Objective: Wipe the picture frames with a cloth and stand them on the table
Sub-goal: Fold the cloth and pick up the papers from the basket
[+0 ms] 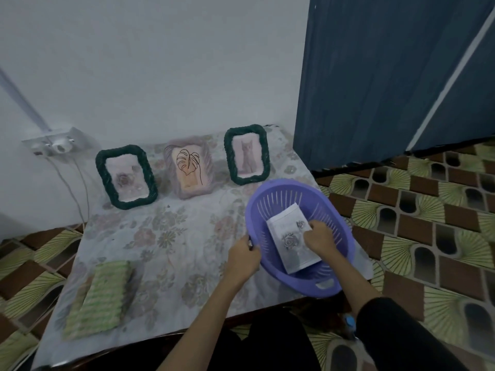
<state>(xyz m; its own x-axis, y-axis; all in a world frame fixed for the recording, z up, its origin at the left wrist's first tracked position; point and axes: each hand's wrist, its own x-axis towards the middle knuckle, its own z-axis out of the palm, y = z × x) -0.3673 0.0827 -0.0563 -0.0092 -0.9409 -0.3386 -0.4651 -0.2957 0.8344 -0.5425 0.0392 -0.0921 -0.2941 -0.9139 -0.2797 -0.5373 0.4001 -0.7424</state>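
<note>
white frame (293,238): flat white rectangle with grey rose motifs on its face, lying in the purple basket (270,204), face up, tilted against the basket's slope
basket: slotted plastic, sits at the surface's (171,236) near-right corner, part hanging past the right edge
right hand (320,236): inside the basket, fingers curled on the white frame's right edge
left hand (245,257): fingers clamped on the basket's left rim
standing frames: three along the far edge, upright, faces toward the camera; dark green frame (126,176) at far left with a faint rose picture, pale frame (188,170) in the middle with a leaf line drawing, second green frame (246,153) toward the far-right corner with a cat picture
cloth (100,291): green-and-white checked, folded, lying flat near the near-left corner, well apart from both hands
hidden/unclear: white frame's right edge covered by the right hand; its lower end sits behind the basket's near wall; pale frame's border is blurred, material hard to tell; whether the white frame's face is glazed, cannot tell
orientation: white frame's long axis runs from near-right to far-left, top end pointing toward the far edge; standing frames all portrait, long axis vertical; cloth's long axis runs near to far
</note>
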